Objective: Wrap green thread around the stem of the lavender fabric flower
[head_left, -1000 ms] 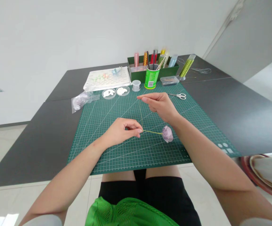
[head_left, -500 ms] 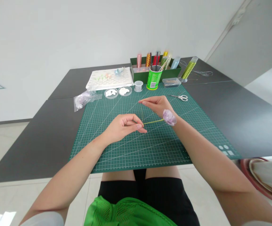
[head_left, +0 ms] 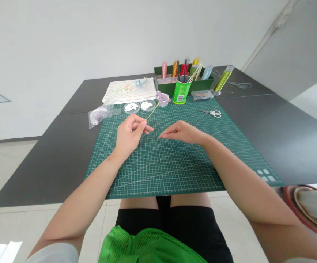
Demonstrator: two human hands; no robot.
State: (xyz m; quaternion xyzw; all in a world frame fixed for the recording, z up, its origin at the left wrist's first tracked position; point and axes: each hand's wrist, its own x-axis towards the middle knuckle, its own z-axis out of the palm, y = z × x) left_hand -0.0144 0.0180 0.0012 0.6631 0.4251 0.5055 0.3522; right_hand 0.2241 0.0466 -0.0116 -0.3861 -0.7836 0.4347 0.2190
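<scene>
My left hand (head_left: 131, 132) pinches the thin green stem of an artificial flower (head_left: 162, 98) between thumb and fingertips. The stem slants up and away to the right, and the pale purple bloom shows in front of the small clear tub, partly covering it. To the right, my right hand (head_left: 180, 132) is closed in a pinch, a short gap from the left fingers. Whatever lies between its fingertips is too fine to make out. Both hands are over the green cutting mat (head_left: 158, 171).
White-handled scissors (head_left: 215, 113) lie at the mat's right. Behind stand a green can (head_left: 181, 91) with sticks and a dark green box (head_left: 166, 88) of thread spools. Two dishes of white pieces (head_left: 131, 107), a plastic bag (head_left: 99, 115) and a white foam board (head_left: 114, 95) sit left.
My left hand has moved up and left, turning the flower so its bloom swings from beside my right wrist to point away. My right hand has come down nearer to me, still pinched.
</scene>
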